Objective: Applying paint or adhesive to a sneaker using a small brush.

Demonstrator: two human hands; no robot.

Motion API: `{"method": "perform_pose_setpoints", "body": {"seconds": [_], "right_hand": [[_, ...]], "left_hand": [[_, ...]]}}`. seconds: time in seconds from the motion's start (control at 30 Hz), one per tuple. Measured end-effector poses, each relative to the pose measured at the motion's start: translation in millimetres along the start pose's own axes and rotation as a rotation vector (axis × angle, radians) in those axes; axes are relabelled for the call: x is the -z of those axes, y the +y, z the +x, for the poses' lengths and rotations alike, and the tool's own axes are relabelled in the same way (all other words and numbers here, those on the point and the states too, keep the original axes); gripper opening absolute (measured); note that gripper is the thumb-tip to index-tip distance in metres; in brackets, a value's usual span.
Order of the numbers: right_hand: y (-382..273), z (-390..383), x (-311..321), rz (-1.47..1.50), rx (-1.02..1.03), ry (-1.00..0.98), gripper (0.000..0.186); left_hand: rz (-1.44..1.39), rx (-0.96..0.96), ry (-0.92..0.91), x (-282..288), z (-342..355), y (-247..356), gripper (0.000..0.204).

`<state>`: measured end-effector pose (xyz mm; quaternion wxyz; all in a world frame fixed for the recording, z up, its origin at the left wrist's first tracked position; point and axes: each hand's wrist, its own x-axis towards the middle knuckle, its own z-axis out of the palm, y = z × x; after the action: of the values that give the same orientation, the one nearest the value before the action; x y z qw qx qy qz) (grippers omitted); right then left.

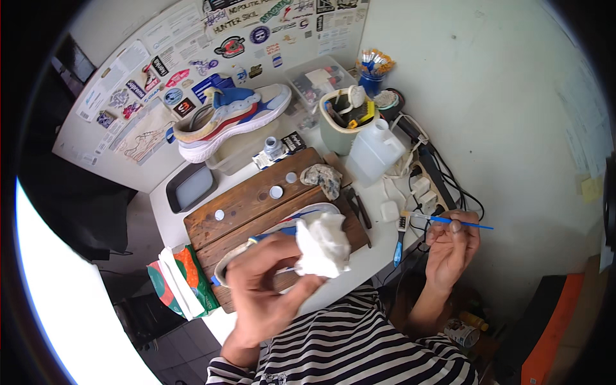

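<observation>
My left hand (260, 292) is raised over the front of the wooden board, its thumb and fingers pinching a crumpled white tissue (323, 247). Under that hand a shoe (282, 226) with blue and red parts lies on the board (224, 202), partly hidden by the hand and tissue. Off the table's right side, my right hand (452, 253) grips a thin blue paintbrush (441, 219) between thumb and fingers, its tip pointing left. A second blue, white and red shoe (237, 119) rests on a clear plastic box behind the board.
Small caps (276, 192) and a stained rag (322, 181) lie on the board. Around it are a dark tray (192, 187), a tissue pack (186, 282), a small jar (274, 147), a plastic jug (375, 154), a bin (340, 131), a blue-handled brush (399, 247) and cables (449, 183).
</observation>
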<state>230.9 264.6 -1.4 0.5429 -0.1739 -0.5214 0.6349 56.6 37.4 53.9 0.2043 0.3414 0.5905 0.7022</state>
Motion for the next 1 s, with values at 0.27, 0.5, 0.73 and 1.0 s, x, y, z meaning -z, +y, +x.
{"method": "perform_pose_setpoints", "body": {"seconds": [0.27,0.5,0.73,1.0], "right_hand": [[34.8,2.9,-46.8,-0.032,-0.107,-0.315,0.011],[58.4,12.2,-68.6,-0.076,-0.165,-0.44,0.013],[73.1,10.8,-75.5,-0.106,-0.255,-0.513,0.014],[139.1,32.9,-101.5,-0.137,-0.312,-0.647,0.011]], "left_hand": [[0.794,0.081,0.222,137.1,36.9,-7.0,0.012],[1.078,0.174,-0.015,177.8,46.4,-105.0,0.032],[1.103,0.209,-0.046,179.4,39.5,-119.9,0.047],[0.943,0.283,-0.017,175.4,24.7,-78.8,0.044]]}}
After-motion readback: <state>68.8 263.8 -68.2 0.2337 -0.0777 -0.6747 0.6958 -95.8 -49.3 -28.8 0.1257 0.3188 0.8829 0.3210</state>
